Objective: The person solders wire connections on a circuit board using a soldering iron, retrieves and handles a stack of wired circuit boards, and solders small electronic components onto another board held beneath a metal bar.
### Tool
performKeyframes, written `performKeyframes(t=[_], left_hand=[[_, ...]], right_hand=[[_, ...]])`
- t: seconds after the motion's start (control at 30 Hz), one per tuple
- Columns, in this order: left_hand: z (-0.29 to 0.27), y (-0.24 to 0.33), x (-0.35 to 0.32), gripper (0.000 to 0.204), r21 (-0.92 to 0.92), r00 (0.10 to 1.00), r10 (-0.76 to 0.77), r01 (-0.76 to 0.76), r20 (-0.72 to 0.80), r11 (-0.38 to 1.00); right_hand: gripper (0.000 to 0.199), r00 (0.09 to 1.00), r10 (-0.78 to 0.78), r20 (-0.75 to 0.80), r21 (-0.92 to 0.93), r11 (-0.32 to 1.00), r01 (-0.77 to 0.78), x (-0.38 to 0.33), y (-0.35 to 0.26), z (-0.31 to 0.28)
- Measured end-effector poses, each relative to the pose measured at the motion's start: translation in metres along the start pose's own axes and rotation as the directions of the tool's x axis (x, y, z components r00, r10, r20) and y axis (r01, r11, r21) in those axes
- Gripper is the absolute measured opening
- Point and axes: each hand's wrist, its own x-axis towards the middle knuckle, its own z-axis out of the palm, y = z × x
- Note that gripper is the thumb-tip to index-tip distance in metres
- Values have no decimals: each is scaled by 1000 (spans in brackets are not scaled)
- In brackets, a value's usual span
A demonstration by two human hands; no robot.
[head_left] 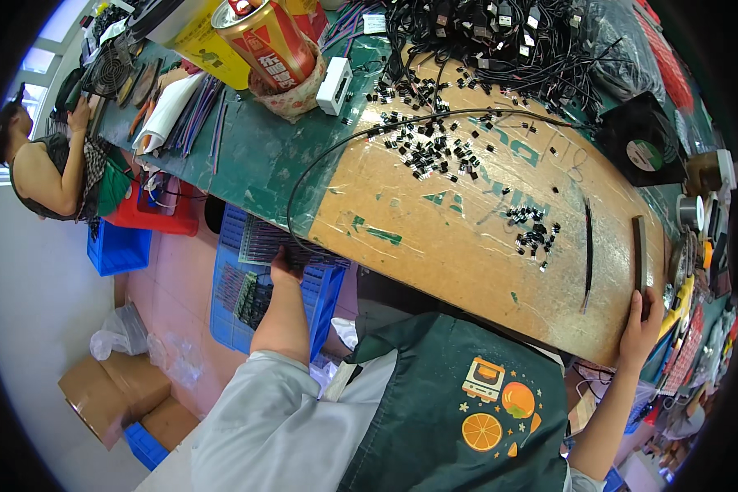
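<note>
At the lower right of the frame, my right hand (644, 318) touches the near end of a dark bar (640, 250); I cannot tell if it grips. At left of centre, my left hand (286, 266) is at the dark strips (264, 243) in the blue crate (325, 305), its fingers partly hidden, closure unclear. I judge this step as reaching for strips; next calls for a secure hold. Farther, small parts (436, 149) lie scattered.

Red-gold can (280, 59) beyond left hand (286, 267); brown cardboard box (108, 392) left of it; square black fan (641, 141), grey spool (690, 213) beyond right hand (642, 326)
</note>
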Motion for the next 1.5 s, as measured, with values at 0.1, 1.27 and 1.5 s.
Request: performKeyframes(t=[0.1,1.27,1.5], left_hand=[[-5,5,1,44,-29,1000,-4,5,13,1000],[-75,174,-142,49,92,887,356,-396,293,913],[81,237,-311,64,74,422,553,-837,718,543]], right_hand=[[31,1000,-9,-2,-6,1000,9,0,1,3],[29,1000,-25,-3,52,998,25,4,-21,-3],[40,994,-107,24,166,981,101,6,-69,-46]])
